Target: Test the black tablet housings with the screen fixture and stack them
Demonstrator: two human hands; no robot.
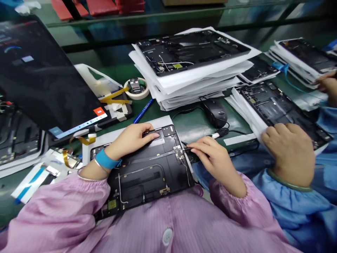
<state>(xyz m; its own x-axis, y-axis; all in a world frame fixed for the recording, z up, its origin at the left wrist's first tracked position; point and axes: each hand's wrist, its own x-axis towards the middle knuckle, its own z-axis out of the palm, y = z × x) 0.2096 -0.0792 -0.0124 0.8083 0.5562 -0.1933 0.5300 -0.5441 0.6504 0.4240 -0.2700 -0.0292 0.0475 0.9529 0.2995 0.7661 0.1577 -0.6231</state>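
"Where's the work?"
"A flat black panel (142, 184) lies in the middle, matte and ribbed with raised channels, a bent white wire (120, 188) at its 8 o'clock. Its 6 o'clock edge is at the crinkled pink smock (147, 214)."
"And the hands?"
"The left hand (135, 138) rests over 11 o'clock, fingers half curled, a thin dark rod (152, 132) between thumb and forefinger. The right hand (212, 153) reaches in from 3 o'clock, fingertips pinched on a slender dark tool (187, 149), its tip at the small metallic board (179, 153)."
"Edges, elbow room?"
"Tight. At 1 o'clock, limp white sheets (168, 84) stick out of a tall stack. A rounded, glossy mouse (216, 113) sits at 2, a narrow gap from the panel's side. At 12, a straight blue pen (143, 111) lies near the far edge, green tabletop (158, 113) showing beside it. At 3, a co-worker's fist (292, 154) is near the right forearm."
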